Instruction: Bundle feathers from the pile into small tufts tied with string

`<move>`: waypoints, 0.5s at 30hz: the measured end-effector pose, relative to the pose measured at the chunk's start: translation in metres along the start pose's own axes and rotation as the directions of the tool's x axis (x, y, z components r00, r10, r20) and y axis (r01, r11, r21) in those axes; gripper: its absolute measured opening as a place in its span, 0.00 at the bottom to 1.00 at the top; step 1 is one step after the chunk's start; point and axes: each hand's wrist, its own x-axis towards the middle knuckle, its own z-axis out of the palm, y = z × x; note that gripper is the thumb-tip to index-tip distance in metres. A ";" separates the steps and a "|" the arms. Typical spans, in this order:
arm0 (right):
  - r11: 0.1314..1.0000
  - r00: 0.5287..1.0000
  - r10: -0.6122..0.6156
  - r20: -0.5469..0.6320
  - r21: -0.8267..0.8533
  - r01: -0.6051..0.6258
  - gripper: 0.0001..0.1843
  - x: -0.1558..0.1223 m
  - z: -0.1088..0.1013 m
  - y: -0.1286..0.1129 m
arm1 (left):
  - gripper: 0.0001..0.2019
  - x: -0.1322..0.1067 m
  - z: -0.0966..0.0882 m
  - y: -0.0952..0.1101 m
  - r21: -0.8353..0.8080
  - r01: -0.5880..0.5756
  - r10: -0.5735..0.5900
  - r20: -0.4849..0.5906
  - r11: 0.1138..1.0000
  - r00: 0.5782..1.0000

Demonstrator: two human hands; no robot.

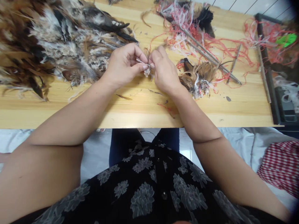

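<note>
Counter (pixel 140 116): pale wood. Broad feather heap (pixel 77 46) at its left, brown, grey and white, cut off by the frame edge. Dark-rimmed tray (pixel 275 105) at far right, also cut off. Both hands near the middle, fingers drawn in narrow: left hand (pixel 126 63) pinching thumb to forefinger on a thin strand, right hand (pixel 164 70) curled on a small feather tuft (pixel 146 73) between them, just above the counter. Tuft: pale, fluffy lower end; brown, wispy upper end, blurred. Its middle is hidden by fingertips, as is most of the right hand's grip. Strand (pixel 141 61): thin, pale; string or quill, cannot tell.
</note>
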 end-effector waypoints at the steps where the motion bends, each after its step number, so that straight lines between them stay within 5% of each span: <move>1: 1.000 1.000 0.012 0.012 -0.005 -0.012 0.19 0.000 -0.001 0.000 | 0.29 0.000 0.000 0.000 0.014 0.020 -0.020 -0.006 1.000 1.000; 6: 0.999 0.999 0.015 0.051 -0.046 -0.013 0.20 0.004 0.004 0.008 | 0.27 0.001 -0.001 -0.007 0.065 0.104 -0.101 -0.055 0.992 0.993; 15: 0.998 0.994 0.021 0.106 -0.056 -0.015 0.16 0.008 0.010 0.015 | 0.18 0.000 -0.005 -0.008 0.154 0.162 -0.170 0.042 0.975 0.985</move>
